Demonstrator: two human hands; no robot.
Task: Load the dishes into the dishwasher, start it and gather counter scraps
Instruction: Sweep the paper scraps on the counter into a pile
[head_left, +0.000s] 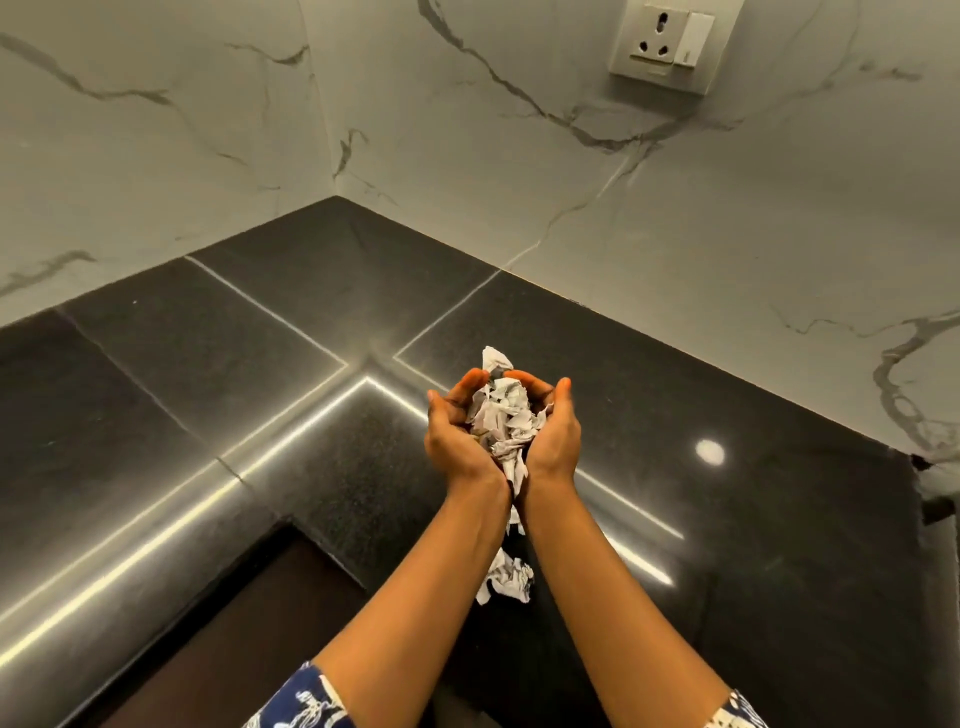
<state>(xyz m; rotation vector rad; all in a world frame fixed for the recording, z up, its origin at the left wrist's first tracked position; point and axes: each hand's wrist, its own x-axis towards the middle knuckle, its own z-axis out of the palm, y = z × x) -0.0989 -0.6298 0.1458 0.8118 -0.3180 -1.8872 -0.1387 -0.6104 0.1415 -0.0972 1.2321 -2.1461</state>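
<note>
- both of the person's hands are raised over the inner corner of the black desk (311, 322), pressed side by side at the heels to make one bowl.
- the left hand (457, 436) forms the left half of the bowl. its fingers (466, 382) curl up and inward around the load, neither flat nor clenched.
- the right hand (553, 431) mirrors it, its fingers (563, 388) bent in the same half-closed way, with the tips leaning toward the other hand.
- between the two palms sits a heap of paper scraps (501, 415), white and grey, crumpled and torn. one strip sticks up past the fingertips on the far side, and another hangs down through the gap at the wrists.
- the heap is held above the desk, clear of its surface.
- a separate crumpled scrap (509, 574) shows lower down, between the two forearms. i cannot tell whether it lies on the desk or is in the air.
- a blue-and-white patterned left sleeve (306, 696) and right sleeve (737, 712) show at the bottom edge.
- the desk is polished and speckled, crossed by pale seam lines and bright streaks of reflected light. a round light spot (709, 452) gleams to the right of the hands.
- white marble walls (156, 130) with grey veins meet in the corner behind the desk.
- a white socket plate (670, 44) with a switch sits high on the right-hand wall.
- a dark brown surface (234, 623) shows below the desk's notched front edge, at the lower left.
</note>
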